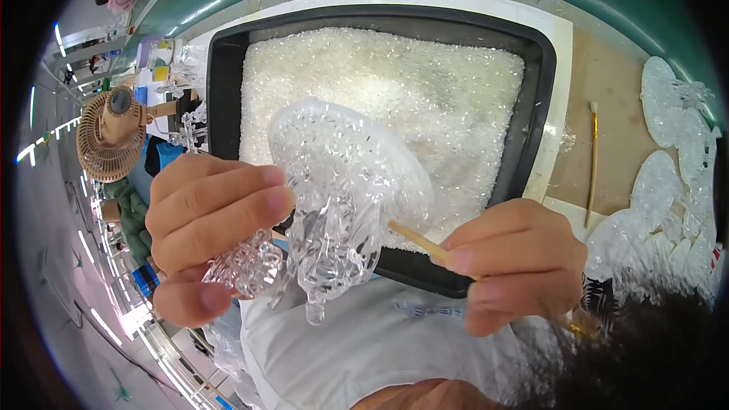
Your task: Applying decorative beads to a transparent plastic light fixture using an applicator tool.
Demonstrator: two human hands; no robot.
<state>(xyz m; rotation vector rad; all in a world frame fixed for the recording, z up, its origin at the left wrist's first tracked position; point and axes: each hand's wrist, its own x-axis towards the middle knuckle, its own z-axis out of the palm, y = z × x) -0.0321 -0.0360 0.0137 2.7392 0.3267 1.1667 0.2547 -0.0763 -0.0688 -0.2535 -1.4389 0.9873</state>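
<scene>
My left hand [213, 220] is closed around a clear plastic ornament [334, 239], tilted in front of my chest. The ornament has moulded see-through shapes on one side and a rounded, frosted white part coated in glittering flakes. Between the fingers of my right hand [524, 262] is a thin wooden stick [418, 241]. Its tip points left and meets the ornament's edge, or lies just in front of it; I cannot tell which. Behind both hands is a black tray [541, 114] filled with sparkling white flakes [357, 61].
On the brown board [581, 159] to the right lies a brush [593, 167] with a yellowish handle. Several frosted clear pieces [659, 182] are clustered at the far right. A tan fan [112, 137] stands at the left, near more clear plastic parts [194, 125].
</scene>
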